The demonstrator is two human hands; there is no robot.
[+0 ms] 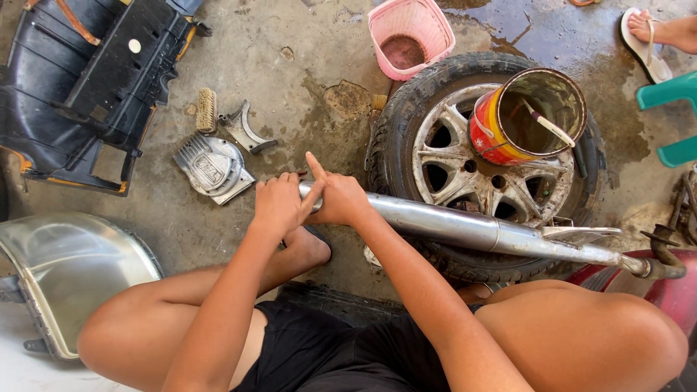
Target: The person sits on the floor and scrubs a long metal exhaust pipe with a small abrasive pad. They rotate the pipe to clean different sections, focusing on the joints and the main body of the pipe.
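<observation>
At far left a chrome bowl-shaped cover (69,272) lies on the concrete floor (290,65), with a black plastic fairing (94,80) above it. Further right sit a ribbed metal engine cover (210,167), a brush (207,110) and a small bracket (245,129). Your left hand (278,205) has its fingers curled over the near end of the chrome exhaust pipe (465,229), gripping it. Your right hand (339,197) touches it just beside, wrapped on the pipe with the index finger raised straight. The pipe runs rightward across a tyre with alloy wheel (435,145), which carries a paint tin (526,116). A pink basket (410,36) stands above.
</observation>
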